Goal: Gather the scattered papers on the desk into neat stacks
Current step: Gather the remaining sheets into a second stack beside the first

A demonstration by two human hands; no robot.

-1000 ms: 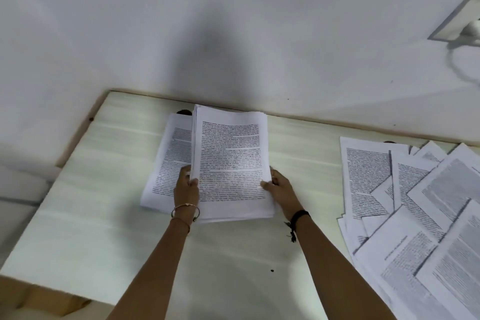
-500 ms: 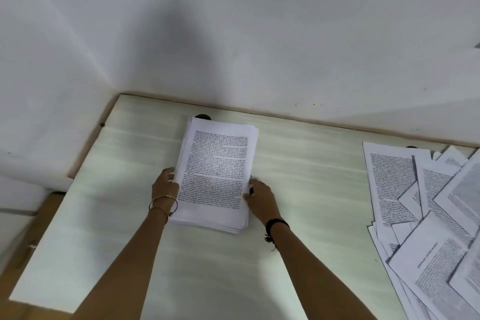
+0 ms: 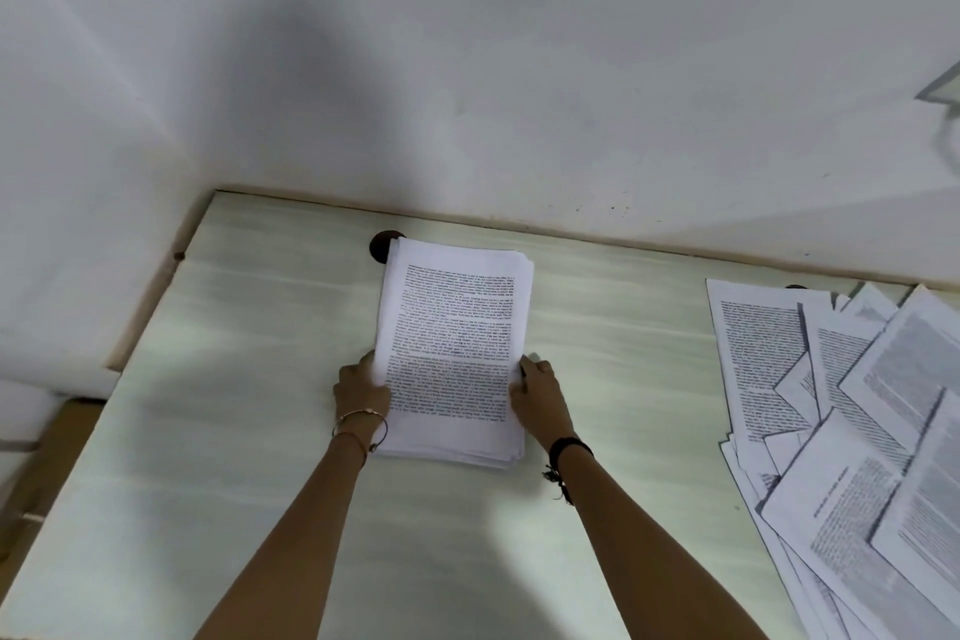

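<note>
**Stack squared up at desk centre, both hands on its edges**

The stack of white printed paper sheets [image 3: 452,353] lies flat on the pale green wood-grain desk [image 3: 234,379], near the far edge and roughly centre-left. Its far left corner overlaps a dark round hole [image 3: 382,244] in the desktop.

The left hand [image 3: 361,392] grips the stack's left long edge. The right hand [image 3: 540,400] grips the right long edge, with a fingertip up on the top sheet. The hands are apart, with the stack between them. Thin gold bangles [image 3: 361,424] sit on the left wrist and a black band [image 3: 569,447] on the right.

Change from 1.0 s ago: the lifted bundle and the second pile showing at its left are now one pile. Compared with 0.5 s ago the stack sits straighter, with its side edges closer to flush; the near edge remains slightly fanned.

The loose overlapping printed sheets [image 3: 841,431] are spread at the right of the desk, well apart from the stack. A white wall [image 3: 467,68] runs behind the desk.
</note>
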